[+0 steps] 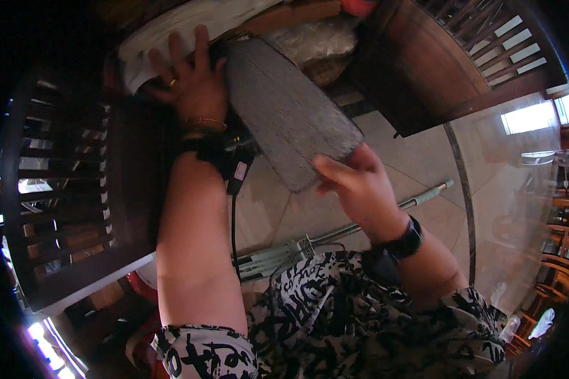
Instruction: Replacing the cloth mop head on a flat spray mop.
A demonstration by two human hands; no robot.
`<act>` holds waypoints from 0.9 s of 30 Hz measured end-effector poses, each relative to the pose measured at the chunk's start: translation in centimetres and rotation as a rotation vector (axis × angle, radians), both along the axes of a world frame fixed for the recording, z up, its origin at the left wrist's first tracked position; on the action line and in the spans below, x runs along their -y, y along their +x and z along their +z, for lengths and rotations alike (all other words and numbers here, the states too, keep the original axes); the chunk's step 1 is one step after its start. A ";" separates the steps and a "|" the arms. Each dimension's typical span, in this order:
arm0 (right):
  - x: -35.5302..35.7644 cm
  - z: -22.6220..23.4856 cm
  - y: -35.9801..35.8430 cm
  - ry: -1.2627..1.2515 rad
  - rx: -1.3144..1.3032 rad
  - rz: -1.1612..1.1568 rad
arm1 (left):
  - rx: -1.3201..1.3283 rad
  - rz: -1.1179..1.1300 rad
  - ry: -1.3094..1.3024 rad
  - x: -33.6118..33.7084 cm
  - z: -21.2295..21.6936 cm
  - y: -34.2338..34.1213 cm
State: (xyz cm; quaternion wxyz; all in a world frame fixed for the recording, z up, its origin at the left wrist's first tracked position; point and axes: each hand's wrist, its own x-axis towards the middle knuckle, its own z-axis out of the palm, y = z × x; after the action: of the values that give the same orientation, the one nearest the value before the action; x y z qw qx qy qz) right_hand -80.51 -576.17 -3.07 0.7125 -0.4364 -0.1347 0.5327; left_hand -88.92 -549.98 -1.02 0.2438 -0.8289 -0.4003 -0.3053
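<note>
My right hand grips the lower end of a grey flat rectangular slab, thumb on top and fingers beneath. The slab slants up and to the left, its far end among the packages; its surface looks streaked, and I cannot tell the material. Beside that far end, my left hand has its fingers spread against a white package. A ring and a bracelet show on this hand. Clear plastic wrapping lies just right of the slab.
A dark slatted wooden piece stands at left and a wooden cabinet at upper right. On the tiled floor lies a mop-like tool with a long handle. A black cable hangs below my left wrist. Wooden chairs line the far right.
</note>
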 end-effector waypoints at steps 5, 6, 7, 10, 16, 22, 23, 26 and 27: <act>5.2 0.8 0.9 -0.094 0.022 -0.067 | -0.019 0.033 0.024 -0.9 -0.9 -0.9; 6.1 1.0 1.0 -0.086 0.053 -0.070 | -0.012 0.033 0.019 -0.9 -0.9 -1.2; 6.9 1.2 1.3 -0.088 0.062 -0.072 | -0.020 0.026 -0.031 -0.9 -0.9 -1.1; 9.1 1.8 0.9 -0.099 0.268 -0.131 | -0.045 0.029 -0.097 -0.6 -0.8 -1.9; 15.8 2.8 1.4 -0.205 0.716 0.003 | -0.056 -0.190 -0.052 5.6 0.6 -3.1; 19.2 6.1 1.4 -0.206 1.113 0.153 | -0.266 -1.002 -0.997 19.1 -1.8 -7.0; 19.5 6.3 1.3 -0.205 1.112 0.162 | -0.258 -1.101 -1.237 19.6 -2.3 -7.8; 20.0 7.0 1.9 -0.243 1.244 0.200 | -0.312 -1.184 -1.427 20.5 -4.2 -10.2; 20.2 6.8 2.2 -0.246 1.240 0.199 | -0.389 -1.181 -1.376 20.8 -4.7 -10.9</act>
State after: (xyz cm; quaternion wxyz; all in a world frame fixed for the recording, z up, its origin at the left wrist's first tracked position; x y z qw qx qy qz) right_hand -78.26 -596.37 3.73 0.3943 -0.7275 -0.4995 0.2565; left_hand -99.84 -570.73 -5.70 -0.4343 -0.8971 0.0418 0.0694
